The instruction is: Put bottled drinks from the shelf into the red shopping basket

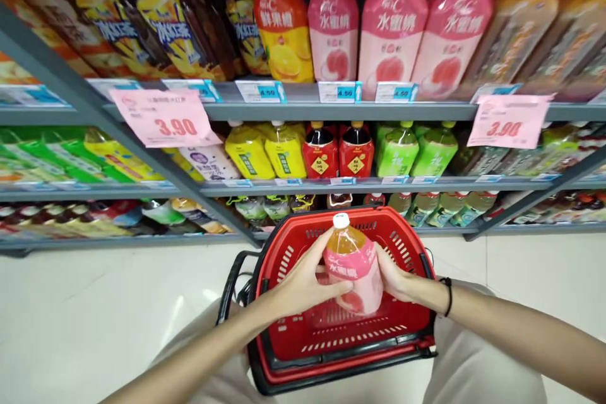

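A large bottle of peach drink point(355, 268) with a white cap and pink label is held between both hands, over the red shopping basket point(326, 369). My left hand point(305, 278) wraps its left side, thumb across the front of the label. On the bottle's right side my right hand point(394, 274) is closed round it, its fingertips partly hidden behind. The bottle leans slightly, cap away from me. Whether its base touches the basket floor I cannot tell. No other item shows inside the basket.
Shelves of bottled drinks stand ahead; the upper one holds matching peach bottles point(392, 25) beside an orange drink bottle point(284, 25). Pink price signs point(165, 118) hang from the shelf edge point(293, 112). The black basket handle point(230, 284) sticks out left, above pale floor tiles point(95, 303).
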### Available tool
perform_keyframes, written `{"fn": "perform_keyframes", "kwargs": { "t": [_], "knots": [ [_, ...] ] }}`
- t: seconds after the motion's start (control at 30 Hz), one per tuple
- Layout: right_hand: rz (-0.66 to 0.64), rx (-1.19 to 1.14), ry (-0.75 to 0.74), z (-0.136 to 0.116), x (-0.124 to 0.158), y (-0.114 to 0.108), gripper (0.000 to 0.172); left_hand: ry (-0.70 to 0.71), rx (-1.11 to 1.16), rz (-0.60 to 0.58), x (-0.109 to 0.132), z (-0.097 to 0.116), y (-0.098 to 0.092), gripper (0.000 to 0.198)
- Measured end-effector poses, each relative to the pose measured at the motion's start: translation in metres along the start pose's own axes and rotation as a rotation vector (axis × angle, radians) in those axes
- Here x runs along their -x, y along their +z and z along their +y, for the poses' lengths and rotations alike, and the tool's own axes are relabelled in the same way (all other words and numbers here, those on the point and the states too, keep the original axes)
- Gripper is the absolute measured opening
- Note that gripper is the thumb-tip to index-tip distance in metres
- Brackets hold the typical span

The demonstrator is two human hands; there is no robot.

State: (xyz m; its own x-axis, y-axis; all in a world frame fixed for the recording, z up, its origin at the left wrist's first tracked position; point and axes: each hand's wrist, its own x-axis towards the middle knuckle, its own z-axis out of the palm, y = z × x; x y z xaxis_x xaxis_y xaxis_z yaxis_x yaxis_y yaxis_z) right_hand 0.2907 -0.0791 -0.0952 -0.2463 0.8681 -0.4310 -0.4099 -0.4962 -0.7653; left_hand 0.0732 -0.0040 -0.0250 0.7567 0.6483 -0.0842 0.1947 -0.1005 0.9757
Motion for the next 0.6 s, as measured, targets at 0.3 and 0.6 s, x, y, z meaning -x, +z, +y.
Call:
{"fn": "perform_keyframes", "kwargs": {
  "t": [0.3, 0.6],
  "knots": [
    [0.071, -0.09, -0.1, -0.013, 0.005, 0.026, 0.077, 0.129, -0.143, 0.167, 0.001, 0.02, -0.008, 0.084],
    [-0.076, -0.014, -0.11, -0.032, 0.021, 0.042, 0.079, 0.227, -0.243, 0.358, 0.013, 0.025, -0.016, 0.078]
  ]
}}
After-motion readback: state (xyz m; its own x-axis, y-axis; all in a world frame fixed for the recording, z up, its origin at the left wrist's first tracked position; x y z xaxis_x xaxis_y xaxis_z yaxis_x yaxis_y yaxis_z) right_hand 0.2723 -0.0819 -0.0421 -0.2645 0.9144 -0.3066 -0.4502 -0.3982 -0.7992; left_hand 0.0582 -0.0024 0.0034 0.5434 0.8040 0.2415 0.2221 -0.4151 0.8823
